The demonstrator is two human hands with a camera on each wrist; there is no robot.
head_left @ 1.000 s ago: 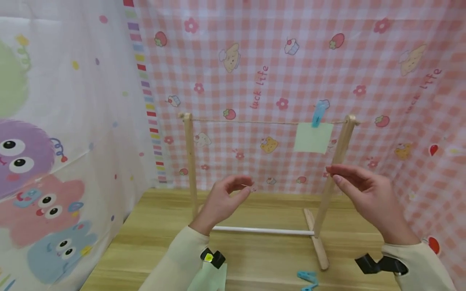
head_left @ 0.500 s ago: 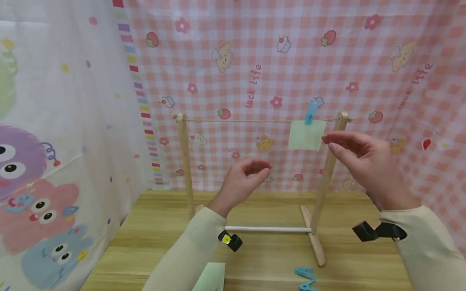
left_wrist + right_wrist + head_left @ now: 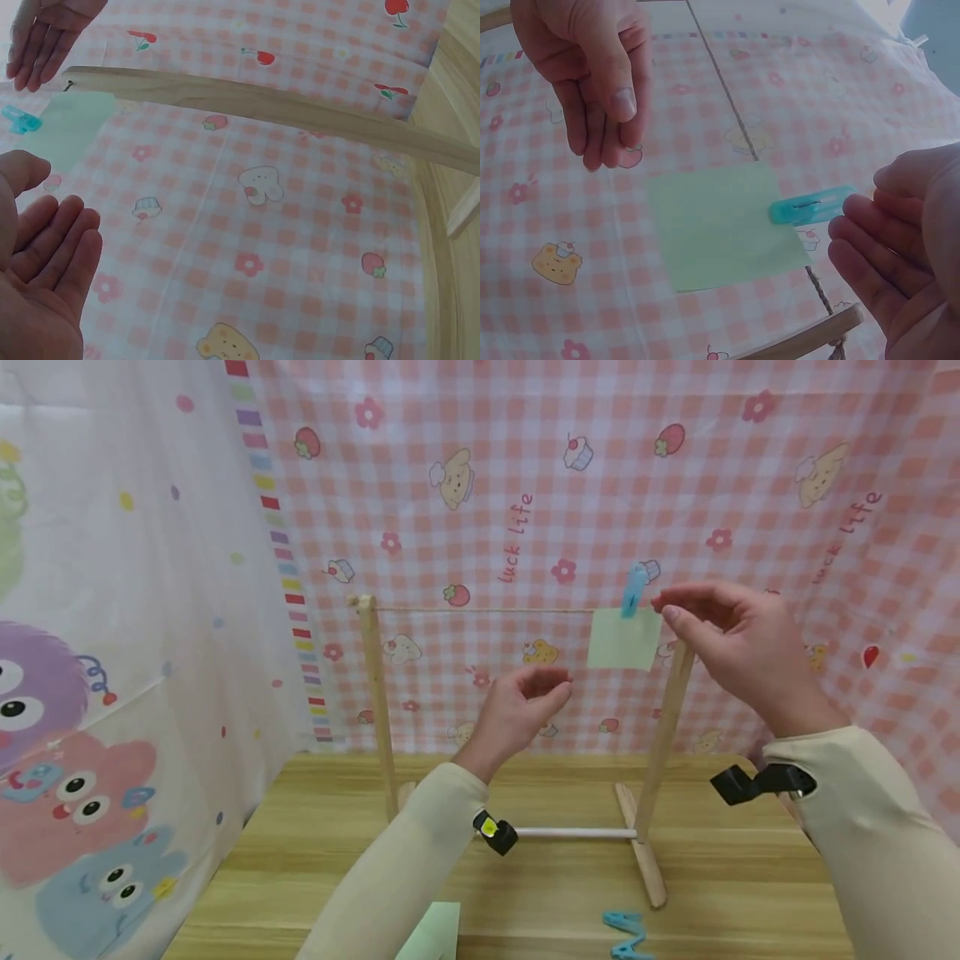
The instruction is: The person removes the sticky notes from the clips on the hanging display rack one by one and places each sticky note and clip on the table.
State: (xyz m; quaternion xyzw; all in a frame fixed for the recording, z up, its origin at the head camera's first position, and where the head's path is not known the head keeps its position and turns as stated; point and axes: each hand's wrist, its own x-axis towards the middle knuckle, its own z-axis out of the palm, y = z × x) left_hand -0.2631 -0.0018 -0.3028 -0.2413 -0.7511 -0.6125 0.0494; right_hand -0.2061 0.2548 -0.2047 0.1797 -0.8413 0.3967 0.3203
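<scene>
A pale green square of paper (image 3: pixel 625 641) hangs from a thin twine (image 3: pixel 480 609), held by a blue clothespin (image 3: pixel 633 593). My right hand (image 3: pixel 750 647) is raised just right of the clothespin, thumb and fingertips close to each other near the paper's upper right corner. In the right wrist view, its fingers come right up to the tail of the clothespin (image 3: pixel 817 205). Lower and to the left of the paper, my left hand (image 3: pixel 519 710) hovers with bent, loose fingers and nothing in them. The left wrist view has this hand (image 3: pixel 45 277) palm-up below the paper (image 3: pixel 71 131).
The twine spans two wooden posts (image 3: pixel 379 710), joined low down by a white rod (image 3: pixel 577 833). Blue clothespins (image 3: pixel 628 933) lie on the wooden table (image 3: pixel 540 893) near its front. More green paper (image 3: pixel 441 931) lies by my left sleeve. A checked cloth hangs behind.
My right hand has risen from beside the right post to the level of the clothespin. The left hand has moved up and right. The view has shifted slightly; the hung paper stays on the twine.
</scene>
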